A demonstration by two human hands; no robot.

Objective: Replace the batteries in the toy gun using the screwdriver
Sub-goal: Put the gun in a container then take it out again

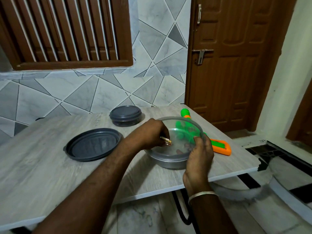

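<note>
Matt wood-grain table [50, 166]; plastic toy gun [219, 146]

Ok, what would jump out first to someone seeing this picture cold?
Two hands work over a grey tub near the right edge of the table. The right hand tilts up a clear lid, and the left hand pinches a small yellowish thing, perhaps batteries, above the tub. Just behind lies the bright green and orange toy gun, partly seen through the lid.

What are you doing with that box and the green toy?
A person's right hand holds the clear lid tilted above a round grey container on the table. The left hand pinches small yellow-and-red things, maybe batteries, over it. The green and orange toy gun lies behind, untouched.
</note>
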